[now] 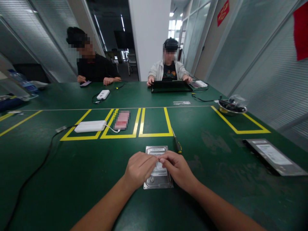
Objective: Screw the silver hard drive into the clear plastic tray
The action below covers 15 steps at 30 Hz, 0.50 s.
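A silver hard drive [157, 183] with a white label lies flat on the green table in front of me. Over its middle, my left hand [141, 168] and my right hand [176, 166] meet at the fingertips, thumbs and fingers pinched together. Whatever sits between them is too small or hidden to make out. Part of the label is covered by my fingers. Just beyond my right hand lies a screwdriver [177, 145] with a dark and yellow handle, its shaft pointing away from me.
A larger silver drive-like unit [274, 155] lies at the right. Behind it stands a metal bowl [232, 110] of dark parts. A white power bank [90, 126] is cabled to a phone [122, 120] within yellow tape outlines. Two people sit across the table, one holding a dark panel [171, 86].
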{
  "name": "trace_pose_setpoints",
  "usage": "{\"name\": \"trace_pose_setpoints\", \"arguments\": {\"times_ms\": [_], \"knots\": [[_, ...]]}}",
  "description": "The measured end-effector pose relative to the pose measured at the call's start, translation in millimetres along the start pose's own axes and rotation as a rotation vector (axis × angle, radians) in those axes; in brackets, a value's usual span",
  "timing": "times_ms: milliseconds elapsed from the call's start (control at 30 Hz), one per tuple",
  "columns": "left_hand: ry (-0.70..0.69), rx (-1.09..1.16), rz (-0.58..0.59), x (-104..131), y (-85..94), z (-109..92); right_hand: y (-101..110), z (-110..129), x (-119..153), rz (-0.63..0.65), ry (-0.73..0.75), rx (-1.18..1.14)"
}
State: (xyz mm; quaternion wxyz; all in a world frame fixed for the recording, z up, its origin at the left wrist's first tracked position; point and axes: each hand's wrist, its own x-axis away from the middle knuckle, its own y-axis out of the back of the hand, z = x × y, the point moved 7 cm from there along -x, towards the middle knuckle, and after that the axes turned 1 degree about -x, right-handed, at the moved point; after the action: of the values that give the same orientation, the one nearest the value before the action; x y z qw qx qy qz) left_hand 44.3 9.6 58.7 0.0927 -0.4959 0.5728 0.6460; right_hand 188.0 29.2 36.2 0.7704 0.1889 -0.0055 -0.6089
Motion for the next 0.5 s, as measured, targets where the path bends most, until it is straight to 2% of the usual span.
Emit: {"name": "trace_pose_setpoints", "arguments": {"times_ms": [100,200,367,500], "knots": [[0.175,0.042,-0.013,-2,0.5,11,1,3,5,-0.033,0.108,0.143],[0.333,0.098,-0.055,-3,3.7,22,-3,10,11,0.015,0.226,0.23],[0.461,0.102,-0.083,0,8.5,36,-14,25,27,0.141,0.471,0.431],[0.526,0.09,-0.106,4,10.7,44,-18,23,36,0.225,0.511,0.54]]}}
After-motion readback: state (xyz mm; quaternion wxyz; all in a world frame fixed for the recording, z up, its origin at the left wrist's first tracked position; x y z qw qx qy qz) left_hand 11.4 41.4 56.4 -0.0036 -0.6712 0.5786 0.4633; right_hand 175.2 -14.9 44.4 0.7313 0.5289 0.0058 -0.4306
